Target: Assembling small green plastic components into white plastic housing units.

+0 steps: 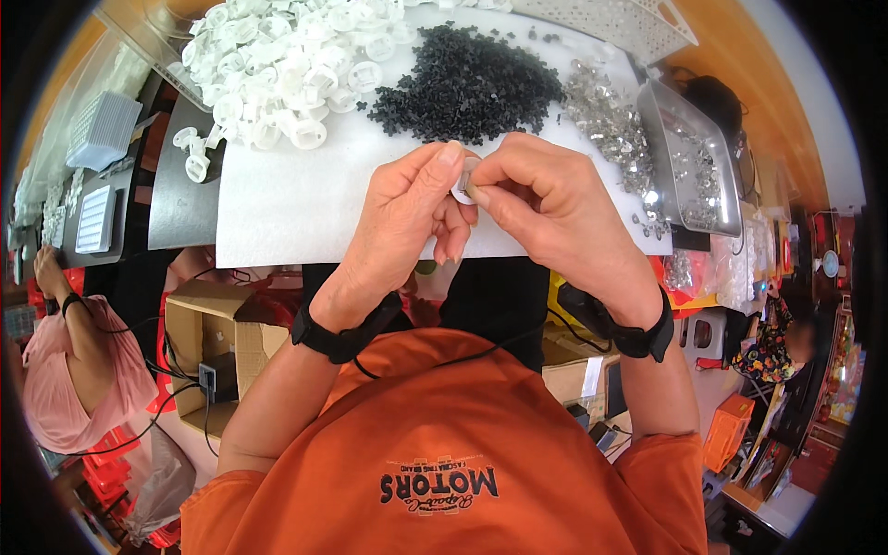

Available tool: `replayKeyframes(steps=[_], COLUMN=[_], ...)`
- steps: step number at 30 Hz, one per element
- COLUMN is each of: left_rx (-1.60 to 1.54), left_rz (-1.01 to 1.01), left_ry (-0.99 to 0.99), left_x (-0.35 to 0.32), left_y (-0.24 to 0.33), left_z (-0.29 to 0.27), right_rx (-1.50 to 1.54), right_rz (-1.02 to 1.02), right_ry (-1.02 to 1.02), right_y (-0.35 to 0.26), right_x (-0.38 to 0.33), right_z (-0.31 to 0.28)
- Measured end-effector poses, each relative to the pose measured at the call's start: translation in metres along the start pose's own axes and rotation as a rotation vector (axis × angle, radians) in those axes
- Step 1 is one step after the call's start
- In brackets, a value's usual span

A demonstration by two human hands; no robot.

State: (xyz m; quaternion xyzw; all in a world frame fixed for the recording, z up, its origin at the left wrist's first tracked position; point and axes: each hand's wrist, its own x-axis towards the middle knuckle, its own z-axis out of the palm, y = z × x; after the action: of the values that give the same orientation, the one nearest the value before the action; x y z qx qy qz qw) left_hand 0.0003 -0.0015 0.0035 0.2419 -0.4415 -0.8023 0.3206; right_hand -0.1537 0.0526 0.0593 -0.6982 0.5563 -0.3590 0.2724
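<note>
Between my two hands, just above the near part of the white table mat, is a small white round plastic part. My left hand pinches it between thumb and fingers. From the other side, the thumb and forefinger of my right hand press at its face; any small piece between those fingertips is hidden. Beyond my hands lie a heap of small black parts, a pile of the same white round parts to the left, and scattered small shiny metal pieces to the right.
A metal tray with more metal pieces stands at the right edge. A white perforated basket is at the back. Cardboard boxes sit below the table. Other people are at the left and far right.
</note>
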Motion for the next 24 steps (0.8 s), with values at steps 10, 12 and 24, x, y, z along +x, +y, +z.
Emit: replayKeyframes(steps=[10,12,24], left_rx=[0.027,0.026,0.013], left_rz=[-0.005,-0.007,-0.004], left_ry=[0.003,0.002,0.014], left_x=[0.000,0.000,0.000], left_y=[0.001,0.001,0.001], left_z=[0.001,0.002,0.003], right_rx=[0.005,-0.090,-0.419], right_rz=[-0.012,-0.082,-0.258], right_ry=[0.084,0.093,0.193], right_y=[0.002,0.004,0.013], right_x=[-0.006,-0.008,-0.025], right_z=[0.006,0.006,0.018])
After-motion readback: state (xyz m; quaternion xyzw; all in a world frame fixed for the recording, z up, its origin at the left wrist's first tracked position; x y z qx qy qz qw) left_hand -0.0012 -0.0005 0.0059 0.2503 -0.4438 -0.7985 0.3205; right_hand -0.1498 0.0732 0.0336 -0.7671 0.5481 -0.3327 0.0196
